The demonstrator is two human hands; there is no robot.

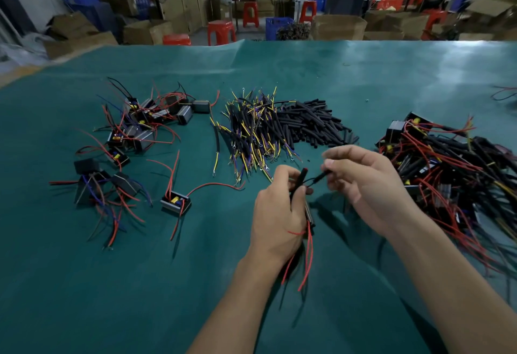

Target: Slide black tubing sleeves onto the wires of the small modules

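Observation:
My left hand (277,213) grips a small black module (310,218) whose red wires (307,258) hang below my palm. A black tubing sleeve (300,178) with a red wire tip at its top stands up between the fingers of that hand. My right hand (363,183) pinches a second thin black sleeve (321,176) that points toward the left hand. A thin dark wire runs between the two sleeves. A heap of loose black sleeves (316,122) lies just beyond my hands.
Bare modules with red and blue wires (140,127) lie scattered at the left, one single module (175,203) nearer. Sleeved yellow-and-blue leads (251,132) are piled in the middle. A big tangle of modules (447,169) fills the right. All rest on a green mat (112,297).

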